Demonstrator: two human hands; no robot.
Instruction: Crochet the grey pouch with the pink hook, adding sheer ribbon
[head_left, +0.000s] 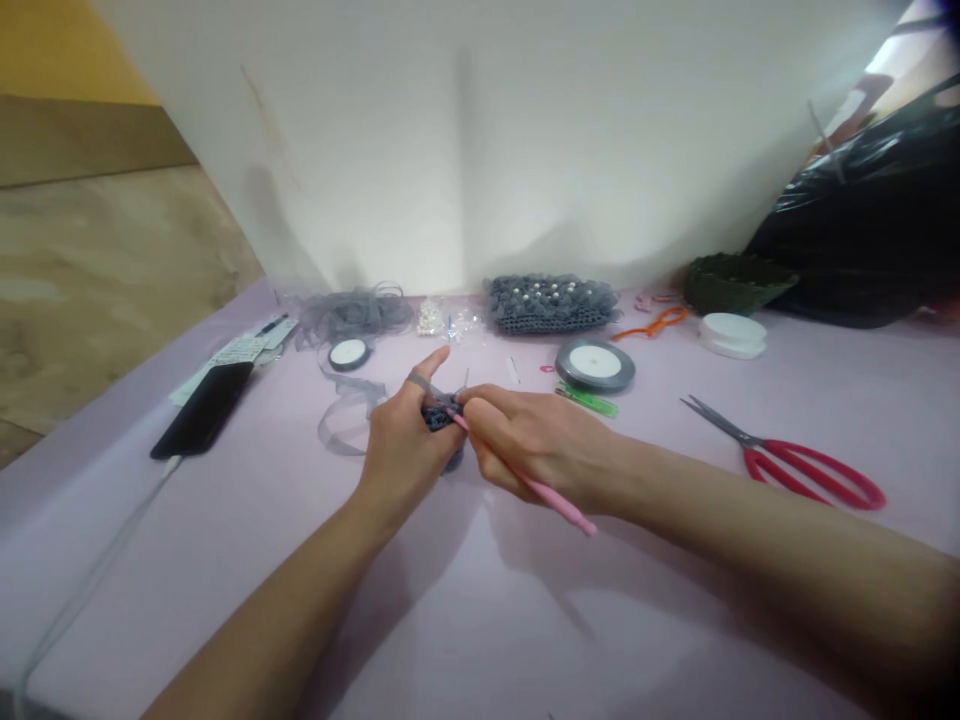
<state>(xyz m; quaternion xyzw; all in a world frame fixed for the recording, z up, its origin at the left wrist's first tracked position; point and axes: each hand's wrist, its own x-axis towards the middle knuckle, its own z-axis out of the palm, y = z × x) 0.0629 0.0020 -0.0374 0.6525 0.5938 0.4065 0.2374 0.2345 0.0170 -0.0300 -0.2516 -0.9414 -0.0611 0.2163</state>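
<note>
My left hand (pixel 409 430) pinches a small dark grey crochet piece (pixel 439 416), its index finger raised with grey ribbon (pixel 425 382) running over it. Loose loops of that ribbon lie on the table to the left of the hand. My right hand (pixel 525 435) is closed around a pink-handled crochet hook (pixel 559 505), whose handle end sticks out below the palm. The hook's tip meets the crochet piece between both hands. Fingers partly cover the piece, so its full shape is hidden.
Behind my hands lie a finished-looking grey crochet piece with white beads (pixel 551 305), a ribbon spool (pixel 595 365) and a ribbon heap (pixel 356 312). Red-handled scissors (pixel 787 455) rest at right, near white spools (pixel 733 335). A black phone (pixel 202 410) with a cable is at left.
</note>
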